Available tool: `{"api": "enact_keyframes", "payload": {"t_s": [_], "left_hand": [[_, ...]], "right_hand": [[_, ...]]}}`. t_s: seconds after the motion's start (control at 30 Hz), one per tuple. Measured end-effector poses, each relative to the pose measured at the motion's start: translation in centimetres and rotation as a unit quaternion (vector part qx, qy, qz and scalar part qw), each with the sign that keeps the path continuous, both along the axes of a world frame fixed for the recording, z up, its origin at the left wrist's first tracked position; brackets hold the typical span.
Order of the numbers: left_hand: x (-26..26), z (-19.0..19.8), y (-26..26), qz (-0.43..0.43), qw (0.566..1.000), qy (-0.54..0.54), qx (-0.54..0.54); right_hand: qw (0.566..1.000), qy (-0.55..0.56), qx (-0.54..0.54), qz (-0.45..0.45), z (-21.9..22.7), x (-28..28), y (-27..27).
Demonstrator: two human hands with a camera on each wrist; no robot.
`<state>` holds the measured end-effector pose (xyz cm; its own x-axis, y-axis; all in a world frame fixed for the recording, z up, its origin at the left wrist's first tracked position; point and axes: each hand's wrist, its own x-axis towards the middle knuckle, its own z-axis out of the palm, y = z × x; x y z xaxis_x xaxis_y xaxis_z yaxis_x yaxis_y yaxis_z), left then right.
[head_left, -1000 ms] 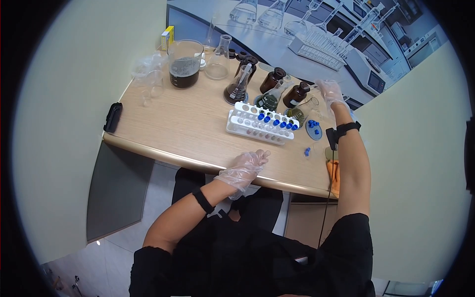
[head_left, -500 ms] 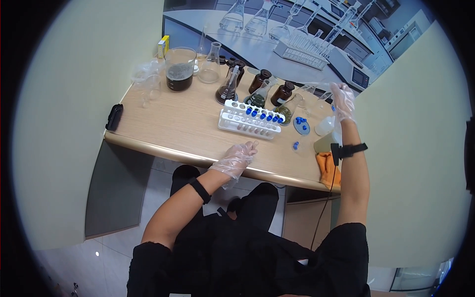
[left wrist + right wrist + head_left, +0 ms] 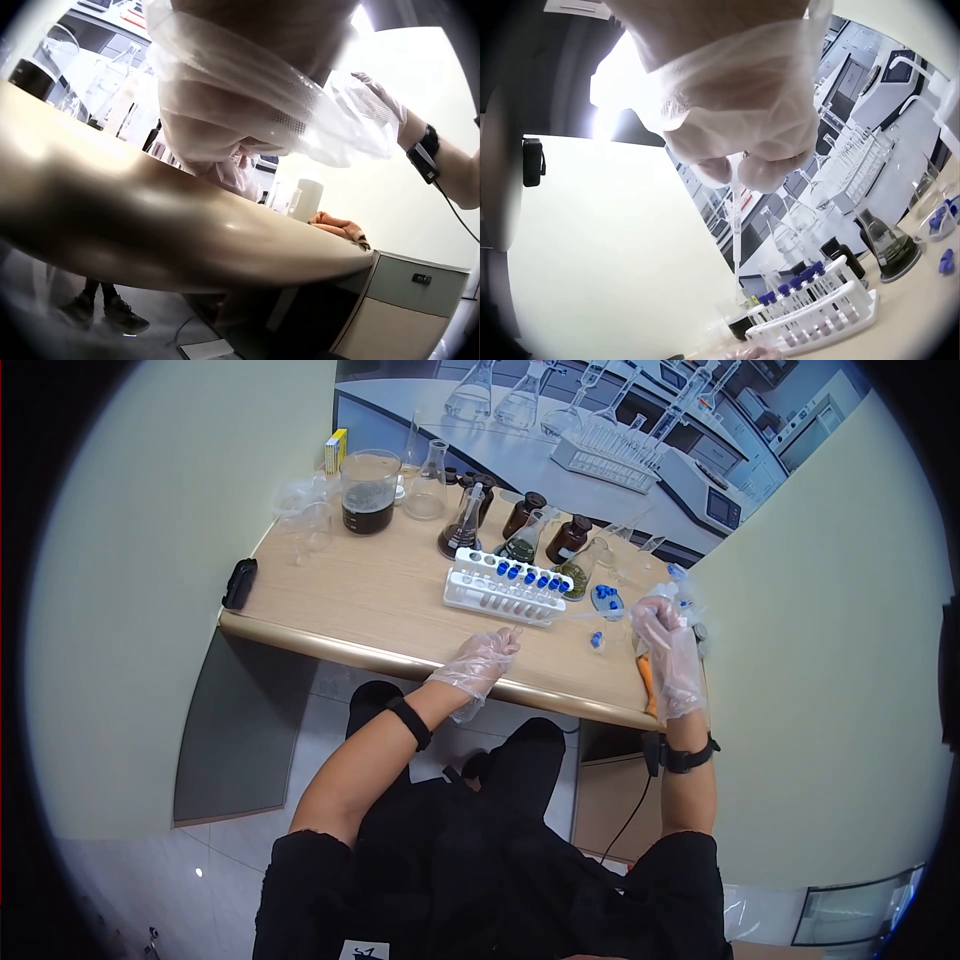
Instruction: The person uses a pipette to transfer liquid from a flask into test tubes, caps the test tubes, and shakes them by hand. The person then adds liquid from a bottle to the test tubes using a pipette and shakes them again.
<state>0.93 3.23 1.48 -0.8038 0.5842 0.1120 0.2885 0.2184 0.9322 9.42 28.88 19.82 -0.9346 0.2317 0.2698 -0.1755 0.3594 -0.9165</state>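
Above the right side of the table, my gloved right hand point(image 3: 668, 655) pinches a translucent plastic dropper point(image 3: 737, 232) between thumb and fingers. Its thin stem points left in the head view, toward the white test tube rack point(image 3: 497, 607). Blue-capped tubes point(image 3: 795, 285) stand in a row in that rack, beside uncapped ones. My gloved left hand point(image 3: 477, 662) rests at the table's front edge, just before the rack, fingers loosely curled round nothing. Several blue caps point(image 3: 606, 598) lie on a small dish, and more caps point(image 3: 597, 640) lie on the tabletop closer to me.
Behind the rack stand conical flasks, one with green liquid point(image 3: 520, 548), and brown bottles point(image 3: 569, 540). A large beaker point(image 3: 368, 495) of dark liquid and a clear flask point(image 3: 427, 490) stand back left. An orange cloth point(image 3: 645, 682) lies under my right hand's side.
My right hand has come from the back right of the table toward me, bringing the dropper with it. The left hand keeps its place at the edge. The head view has shifted slightly.
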Motion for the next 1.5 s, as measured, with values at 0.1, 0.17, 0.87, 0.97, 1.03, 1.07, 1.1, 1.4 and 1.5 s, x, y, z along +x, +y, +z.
{"api": "enact_keyframes", "payload": {"t_s": [0.1, 0.17, 0.87, 0.97, 1.03, 1.07, 1.1, 1.4, 1.5], "left_hand": [[-0.3, -1.5, 0.2, 0.027, 0.992, 0.119, -0.020], [-0.3, -1.6, 0.3, 0.028, 0.993, 0.111, -0.017], [-0.6, -1.9, 0.4, 0.001, 0.999, 0.041, -0.029], [-0.8, -2.4, 1.0, 0.002, 0.995, -0.033, 0.090], [-0.8, -2.6, 1.0, 0.001, 0.996, -0.029, 0.087], [-0.6, -2.5, 0.9, 0.000, 0.996, -0.024, 0.084], [-0.7, -2.6, 1.0, 0.000, 0.996, -0.025, 0.084], [-1.7, -4.5, 1.7, 0.001, 0.997, 0.011, 0.071], [-2.1, -6.0, 2.0, -0.003, 0.995, 0.030, 0.092]], "right_hand": [[0.999, -0.043, 0.010, -0.021, -0.1, 0.7, -1.3], [0.999, -0.043, 0.018, -0.024, -0.7, 0.4, -1.1], [0.997, -0.075, -0.007, -0.005, -2.1, 1.2, -2.3], [0.999, -0.036, 0.031, 0.013, -2.8, 0.9, -2.0], [0.999, -0.038, 0.032, 0.013, -2.6, 0.9, -2.0], [0.999, -0.041, 0.034, 0.012, -2.4, 1.0, -2.3], [0.999, -0.041, 0.034, 0.012, -2.0, 1.3, -2.4], [0.986, -0.116, 0.103, -0.068, -0.9, 1.7, -3.6], [0.989, -0.087, 0.098, -0.074, -1.0, 1.8, -3.9]]}}
